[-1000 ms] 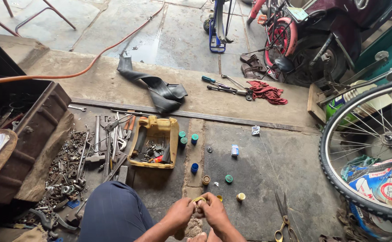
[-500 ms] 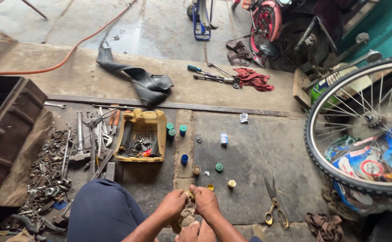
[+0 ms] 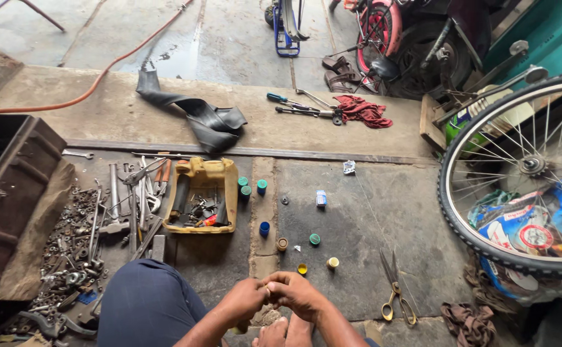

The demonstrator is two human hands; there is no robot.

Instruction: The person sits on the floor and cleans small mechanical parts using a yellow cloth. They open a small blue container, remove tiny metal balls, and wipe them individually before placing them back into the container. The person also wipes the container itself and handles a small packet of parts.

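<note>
Something small is pinched between your two hands at the near edge of the scene, just above your bare toes (image 3: 287, 333), and it is too hidden by the fingers to name (a tiny fitting or a scrap of patch would be my guess, no more). Your left hand (image 3: 245, 299) and right hand (image 3: 299, 294) meet fingertip to fingertip, fingers curled in tight on that small piece, so judge it as light and easy to lose: keep the grip on its edges with thumb and forefinger, and keep it low over the ground so a slip costs you little. Whether it is stiff or soft the view does not show. Just beyond your hands a scatter of small caps and pots (image 3: 303, 268) lies on the floor, green, yellow and blue ones, with yellow-handled scissors (image 3: 394, 294) to the right of them. To the left sits a yellow tray (image 3: 228, 186) of odd parts, then a row of wrenches and hand tools (image 3: 133, 196), then a heap of nuts and bolts (image 3: 62, 257) beside a rusty box (image 3: 11, 193). The floor is rough, stained concrete (image 3: 384, 205), gritty enough to swallow anything tiny. A spoked bicycle wheel (image 3: 519, 173) stands close on the right, a slack black inner tube (image 3: 197, 119) lies on the raised step farther off, with a red rag (image 3: 363, 110) and screwdrivers near it, and an orange hose (image 3: 101, 77) runs off to the far left.
</note>
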